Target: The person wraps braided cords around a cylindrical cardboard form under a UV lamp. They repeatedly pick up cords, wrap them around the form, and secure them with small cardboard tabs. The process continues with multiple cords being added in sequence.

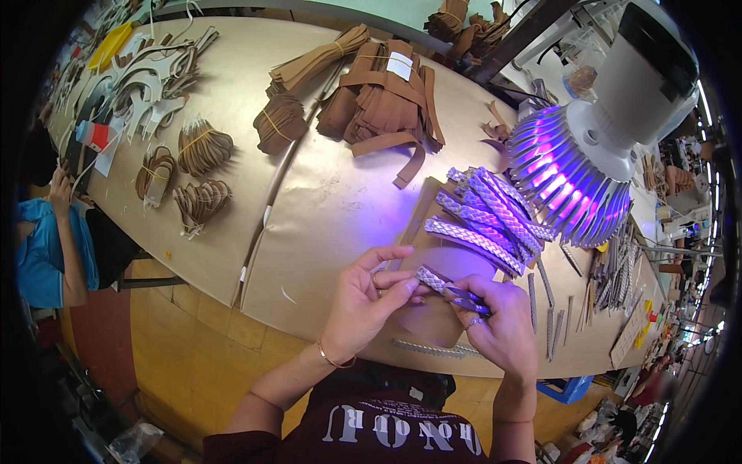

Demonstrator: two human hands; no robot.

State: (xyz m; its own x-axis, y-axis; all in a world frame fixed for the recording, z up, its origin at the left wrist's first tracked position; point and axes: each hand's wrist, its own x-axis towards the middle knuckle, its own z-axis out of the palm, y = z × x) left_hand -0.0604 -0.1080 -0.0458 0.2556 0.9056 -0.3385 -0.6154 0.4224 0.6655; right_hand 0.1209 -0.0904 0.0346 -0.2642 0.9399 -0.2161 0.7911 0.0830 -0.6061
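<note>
Over the near edge of the table, my left hand (371, 298) has its thumb and a bent finger closed at the end of a short braided strap (430, 278), with the index finger stretched out above. My right hand (502, 321) grips a pair of small dark snips (468, 300), whose two prongs lie beside the strap. Part of the strap disappears behind the right fingers. Just beyond both hands, a pile of pale braided straps (495, 220) lies on a brown board (418, 210), lit violet.
A finned lamp (572, 174) glowing violet hangs close at the right. Brown strip bundles (386, 100) lie farther back. Tied brown bundles (205, 147) and pale curved pieces (151, 85) are on the left. Thin strips (553, 332) lie at right. A person in blue (50, 247) is at far left.
</note>
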